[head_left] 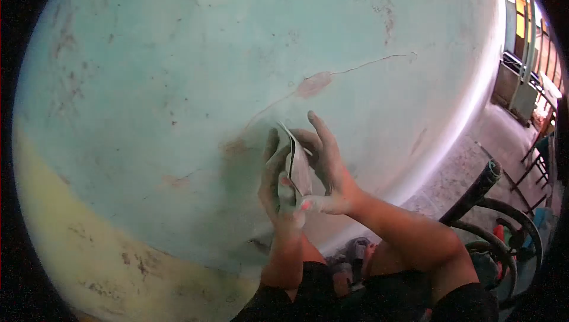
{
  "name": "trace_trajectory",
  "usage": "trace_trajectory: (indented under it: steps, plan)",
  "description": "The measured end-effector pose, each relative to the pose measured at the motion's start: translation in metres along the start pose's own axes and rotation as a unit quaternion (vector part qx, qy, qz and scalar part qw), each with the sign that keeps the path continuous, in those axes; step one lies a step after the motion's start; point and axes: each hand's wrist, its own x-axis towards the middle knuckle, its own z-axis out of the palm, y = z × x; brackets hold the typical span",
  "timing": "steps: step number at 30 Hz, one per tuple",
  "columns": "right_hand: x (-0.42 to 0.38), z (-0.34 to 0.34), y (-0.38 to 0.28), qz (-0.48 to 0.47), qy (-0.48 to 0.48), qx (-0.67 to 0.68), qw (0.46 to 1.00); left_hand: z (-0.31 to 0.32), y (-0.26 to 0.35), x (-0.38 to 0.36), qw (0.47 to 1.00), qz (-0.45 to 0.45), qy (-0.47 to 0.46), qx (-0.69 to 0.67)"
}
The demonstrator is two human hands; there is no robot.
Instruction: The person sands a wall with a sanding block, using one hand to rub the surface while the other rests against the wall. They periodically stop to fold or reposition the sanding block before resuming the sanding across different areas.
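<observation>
A folded sheet of sandpaper (300, 171), pale and dusty with a dark gap along its fold, stands upright between my two hands in front of the wall. My left hand (274, 183) wraps round its left side, fingers curled and coated in pale dust. On the other side, my right hand (332, 171) grips the sheet with the thumb low at its bottom corner. One right finger points up, free of the sheet; others are partly hidden behind it. Close beyond the hands is the pale green wall (237, 43).
A thin crack with a bare patch (314, 85) runs across the wall above my hands. Yellow paint (106, 257) covers the lower left. At the right stand a dark curved metal frame (510, 227) and a barred gate (542, 55), over a dusty floor (456, 180).
</observation>
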Motion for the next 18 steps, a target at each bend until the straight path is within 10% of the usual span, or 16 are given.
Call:
trace_trajectory:
  steps: [14, 16, 18]
  plan:
    - [-0.008, 0.025, -0.004, 0.104, -0.095, -0.083, 0.987, -0.079, -0.028, -0.025, 0.972, -0.128, -0.118, -0.156]
    - [-0.009, 0.031, -0.011, 0.080, -0.125, -0.151, 0.977, -0.081, -0.018, -0.014, 0.902, -0.313, -0.065, -0.292]
    - [-0.009, 0.038, -0.020, 0.053, -0.177, -0.256, 0.949, -0.077, 0.021, -0.029, 0.937, -0.202, -0.103, -0.265]
